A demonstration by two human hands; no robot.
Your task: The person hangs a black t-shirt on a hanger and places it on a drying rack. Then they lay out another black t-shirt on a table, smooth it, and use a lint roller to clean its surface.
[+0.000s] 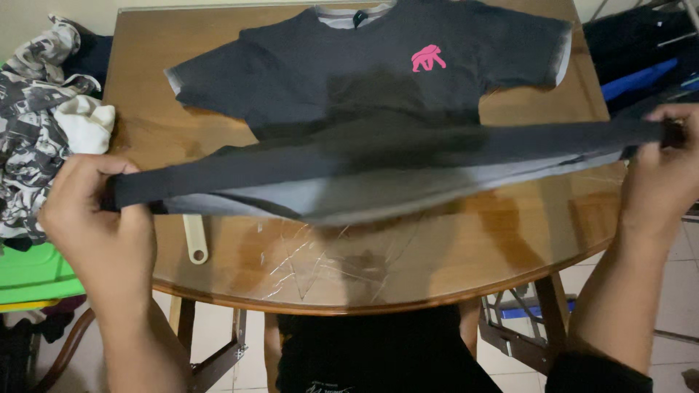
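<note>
Dark T-shirt (pixel 378 80) on glass-topped wooden table (pixel 451 255), tiled floor (pixel 677 291) below

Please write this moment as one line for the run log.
left hand: grips T-shirt hem | right hand: grips hem | hem lifted over table | clothes pile left

Shirt: your dark cotton T-shirt (pixel 364 80) lies flat on the round wooden surface (pixel 510 240), collar at the far edge, hem lifted toward you.
Left hand: your left hand (pixel 98 215) pinches the hem's left end, over the surface's near-left edge.
Right hand: your right hand (pixel 666 164) pinches the hem's right end, beyond the surface's right edge.
Handle: a pale plastic handle (pixel 195 240) lies on the surface under the raised hem, just right of your left hand.
Pile: a heap of patterned fabric laundry (pixel 36 124) sits left of the surface, above a green plastic stool (pixel 33 273).
</note>
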